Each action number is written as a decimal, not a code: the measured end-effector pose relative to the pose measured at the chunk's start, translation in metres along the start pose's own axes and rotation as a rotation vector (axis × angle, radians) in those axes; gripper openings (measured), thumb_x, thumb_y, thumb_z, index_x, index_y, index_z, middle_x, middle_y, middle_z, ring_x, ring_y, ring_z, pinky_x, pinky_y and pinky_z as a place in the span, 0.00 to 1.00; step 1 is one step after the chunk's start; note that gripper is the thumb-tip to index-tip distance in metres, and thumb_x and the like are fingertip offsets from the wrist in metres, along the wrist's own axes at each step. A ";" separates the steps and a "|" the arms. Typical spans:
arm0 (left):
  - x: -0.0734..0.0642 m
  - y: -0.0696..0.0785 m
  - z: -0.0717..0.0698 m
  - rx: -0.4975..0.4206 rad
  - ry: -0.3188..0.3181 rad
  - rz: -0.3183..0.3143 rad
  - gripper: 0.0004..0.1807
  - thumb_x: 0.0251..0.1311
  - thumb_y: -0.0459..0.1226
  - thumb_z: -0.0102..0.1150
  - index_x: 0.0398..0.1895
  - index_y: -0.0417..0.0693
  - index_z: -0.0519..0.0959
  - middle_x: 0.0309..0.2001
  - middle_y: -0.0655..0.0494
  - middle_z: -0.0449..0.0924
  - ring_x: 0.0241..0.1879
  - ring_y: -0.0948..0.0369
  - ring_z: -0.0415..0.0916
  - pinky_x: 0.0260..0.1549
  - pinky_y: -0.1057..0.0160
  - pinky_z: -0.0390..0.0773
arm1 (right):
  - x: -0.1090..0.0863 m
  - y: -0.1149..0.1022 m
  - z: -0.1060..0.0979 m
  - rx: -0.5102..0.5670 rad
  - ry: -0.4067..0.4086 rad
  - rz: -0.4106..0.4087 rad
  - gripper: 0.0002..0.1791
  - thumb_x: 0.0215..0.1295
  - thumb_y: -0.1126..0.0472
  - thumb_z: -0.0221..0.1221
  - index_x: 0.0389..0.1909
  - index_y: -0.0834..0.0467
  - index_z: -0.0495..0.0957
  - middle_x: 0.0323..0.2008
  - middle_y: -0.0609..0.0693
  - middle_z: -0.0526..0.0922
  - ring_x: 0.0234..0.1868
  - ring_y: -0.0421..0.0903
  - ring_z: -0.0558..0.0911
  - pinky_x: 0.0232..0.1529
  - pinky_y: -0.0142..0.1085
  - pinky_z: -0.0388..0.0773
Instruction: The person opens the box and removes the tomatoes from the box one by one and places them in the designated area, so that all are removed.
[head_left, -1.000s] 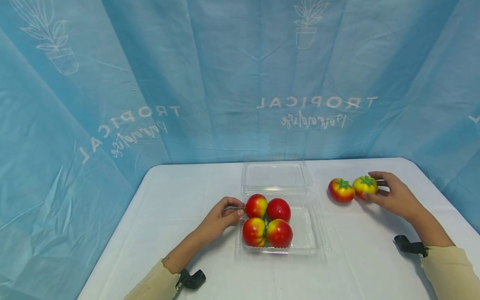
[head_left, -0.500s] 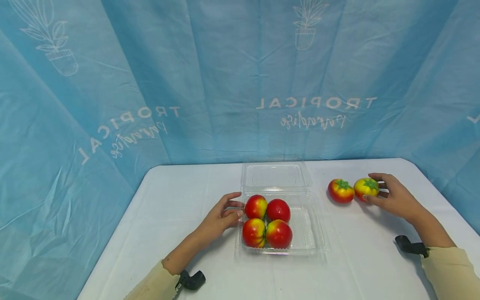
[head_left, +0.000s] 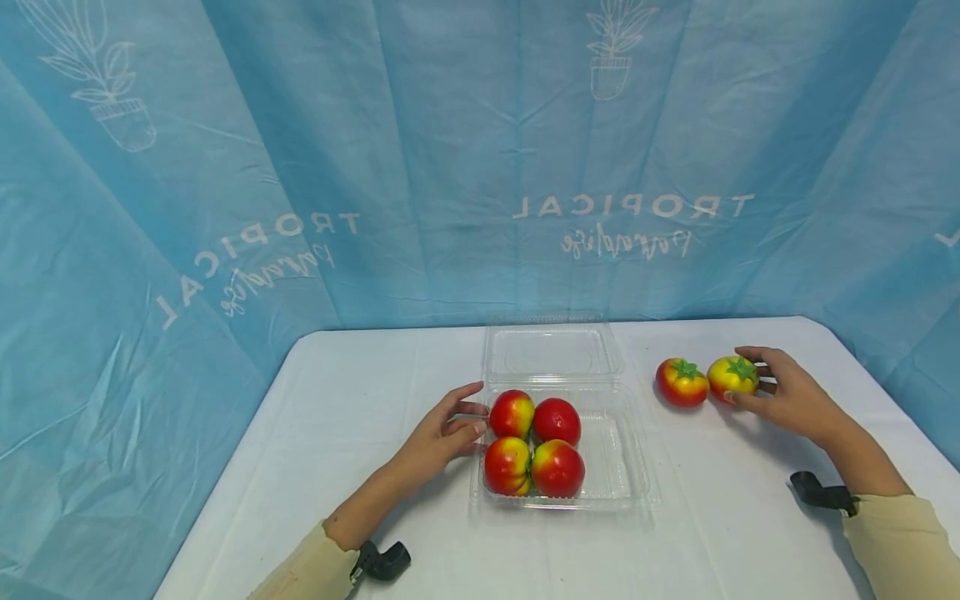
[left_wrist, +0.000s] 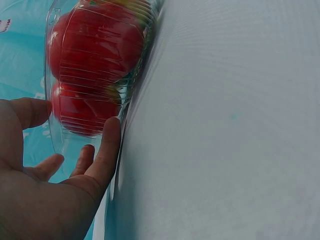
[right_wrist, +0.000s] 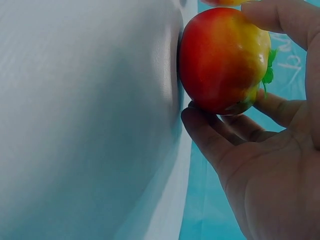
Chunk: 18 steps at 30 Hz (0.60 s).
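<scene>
My right hand (head_left: 787,396) holds a yellow-and-red tomato (head_left: 732,379) with a green leafy top, thumb on one side and fingers curved round the other. In the right wrist view this tomato (right_wrist: 225,60) is close against the white cloth. Another red-yellow tomato (head_left: 682,382) sits just to its left. My left hand (head_left: 438,433) touches the left side of a clear plastic clamshell container (head_left: 618,450), fingers spread. The left wrist view has the thumb at its rim and a fingertip low on its ribbed wall. Several tomatoes (head_left: 558,468) fill the container's left and middle.
The container's lid (head_left: 551,350) lies open toward the back of the white-covered table (head_left: 375,367). A blue printed curtain (head_left: 450,167) hangs behind and at the sides. Black wrist mounts (head_left: 386,562) stick out from both sleeves.
The left index finger has lifted and straightened away from the container's side. The tomato in my right hand has shifted slightly right, widening the gap to its neighbour.
</scene>
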<state>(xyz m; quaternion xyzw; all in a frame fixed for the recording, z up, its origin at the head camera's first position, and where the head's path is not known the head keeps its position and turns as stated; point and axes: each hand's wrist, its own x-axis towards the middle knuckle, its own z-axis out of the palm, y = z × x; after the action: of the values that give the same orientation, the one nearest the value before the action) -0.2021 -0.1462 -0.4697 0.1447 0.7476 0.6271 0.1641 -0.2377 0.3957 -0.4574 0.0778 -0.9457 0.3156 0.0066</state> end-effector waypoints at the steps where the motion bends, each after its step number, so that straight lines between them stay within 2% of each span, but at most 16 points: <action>1: 0.000 0.000 0.000 0.000 0.000 0.000 0.38 0.76 0.40 0.62 0.84 0.58 0.57 0.69 0.46 0.71 0.66 0.48 0.77 0.58 0.54 0.85 | 0.000 0.000 0.000 -0.002 0.000 0.000 0.47 0.65 0.59 0.73 0.76 0.73 0.58 0.70 0.77 0.61 0.63 0.77 0.69 0.62 0.67 0.71; 10: 0.000 0.000 0.000 -0.009 -0.004 0.008 0.39 0.76 0.41 0.62 0.84 0.58 0.57 0.69 0.45 0.71 0.66 0.48 0.77 0.58 0.53 0.85 | -0.001 -0.003 -0.002 -0.022 0.002 0.000 0.47 0.65 0.58 0.73 0.76 0.73 0.58 0.70 0.78 0.60 0.65 0.78 0.68 0.62 0.73 0.70; 18: 0.000 0.000 0.001 -0.039 -0.007 0.016 0.39 0.75 0.41 0.63 0.84 0.55 0.57 0.68 0.43 0.71 0.65 0.47 0.78 0.57 0.54 0.86 | -0.004 -0.016 -0.009 -0.075 0.092 -0.074 0.45 0.64 0.55 0.74 0.75 0.69 0.63 0.70 0.75 0.63 0.67 0.76 0.64 0.61 0.79 0.67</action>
<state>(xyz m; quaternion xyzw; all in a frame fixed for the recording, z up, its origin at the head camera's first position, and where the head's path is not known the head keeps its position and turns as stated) -0.2019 -0.1456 -0.4699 0.1494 0.7334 0.6424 0.1646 -0.2314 0.3893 -0.4405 0.0978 -0.9520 0.2827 0.0645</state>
